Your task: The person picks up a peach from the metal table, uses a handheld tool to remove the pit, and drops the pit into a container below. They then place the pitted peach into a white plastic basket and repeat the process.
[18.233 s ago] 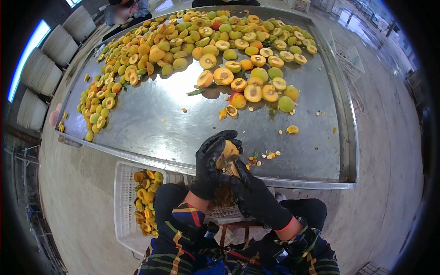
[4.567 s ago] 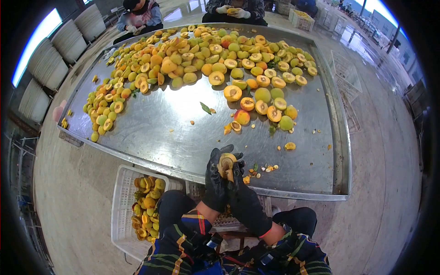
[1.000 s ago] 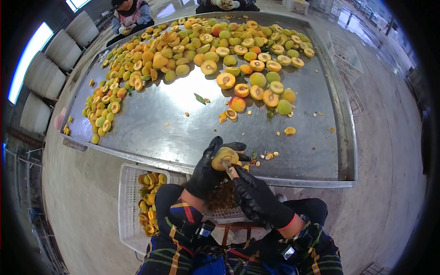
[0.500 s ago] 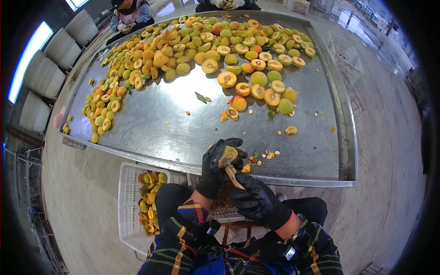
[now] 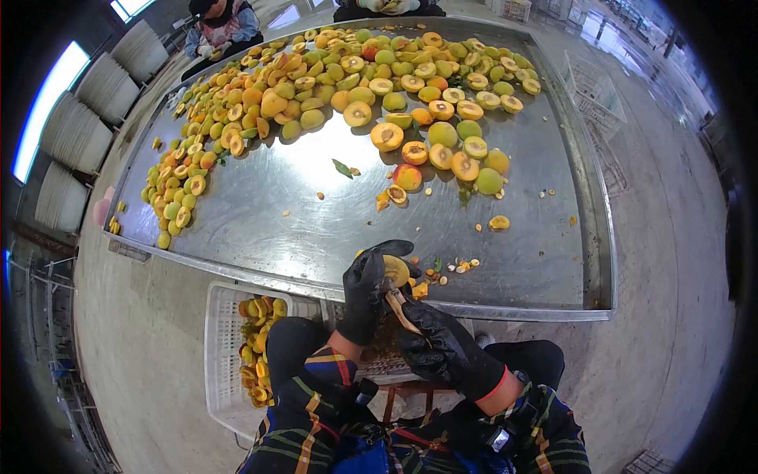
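In the head view my left hand (image 5: pixel 364 286), in a black glove, is closed around a yellow peach half (image 5: pixel 396 270) above the table's near edge. My right hand (image 5: pixel 448 349), gloved likewise, grips a wooden-handled pitting tool (image 5: pixel 404 311). Its short metal end meets the lower side of the peach half; how deep it goes cannot be seen. Small pits and peach scraps (image 5: pixel 460 267) lie on the metal just beyond my hands.
The raised-rim metal table (image 5: pixel 260 229) bears a large heap of halved peaches (image 5: pixel 312 83). Below left stands a white crate (image 5: pixel 218 347) holding peach halves (image 5: pixel 257 347). One co-worker (image 5: pixel 223 28) sits at the far left; another person's gloved hands (image 5: pixel 388 6) show at the far edge.
The peach half has turned slightly in my left hand, and the tool has shifted a little downward with my right hand. The whole view has shifted slightly.
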`<act>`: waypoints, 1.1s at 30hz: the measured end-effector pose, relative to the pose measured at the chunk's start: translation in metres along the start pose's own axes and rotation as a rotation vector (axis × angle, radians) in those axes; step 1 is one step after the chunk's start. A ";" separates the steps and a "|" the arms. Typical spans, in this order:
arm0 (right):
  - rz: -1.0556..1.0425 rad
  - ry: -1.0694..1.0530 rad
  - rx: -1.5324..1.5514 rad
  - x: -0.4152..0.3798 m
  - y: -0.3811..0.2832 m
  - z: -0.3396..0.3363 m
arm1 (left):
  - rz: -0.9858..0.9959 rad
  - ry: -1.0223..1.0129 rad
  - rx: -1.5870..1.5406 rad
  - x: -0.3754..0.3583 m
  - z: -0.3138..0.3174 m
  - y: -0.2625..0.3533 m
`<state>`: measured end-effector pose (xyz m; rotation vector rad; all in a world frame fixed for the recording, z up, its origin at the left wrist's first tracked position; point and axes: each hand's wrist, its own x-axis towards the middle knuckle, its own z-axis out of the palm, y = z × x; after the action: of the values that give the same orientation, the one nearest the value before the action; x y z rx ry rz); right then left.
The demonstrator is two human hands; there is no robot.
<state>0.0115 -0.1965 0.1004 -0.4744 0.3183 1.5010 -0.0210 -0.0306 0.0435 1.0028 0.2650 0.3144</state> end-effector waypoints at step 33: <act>-0.090 -0.102 -0.878 -0.039 0.003 0.000 | -0.323 0.004 -0.297 -0.016 0.013 0.039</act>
<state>0.0068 -0.2303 0.1191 -1.0778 -0.4693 1.5191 -0.0369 -0.0273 0.0844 0.6530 0.3669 0.0578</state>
